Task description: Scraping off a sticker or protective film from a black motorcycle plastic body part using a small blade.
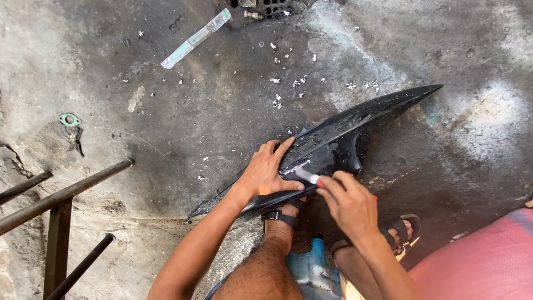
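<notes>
Left hand (267, 169) flat on black panel (338, 139), fingers spread. Right hand (350, 203) at panel's near edge, fingers pinching small blade (307, 175) against the surface.

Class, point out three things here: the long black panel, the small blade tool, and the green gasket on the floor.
black panel (355, 119), head view, upper glossy face.
blade tool (307, 176), head view, pale blade.
green gasket (70, 119), head view, its ring.
</notes>
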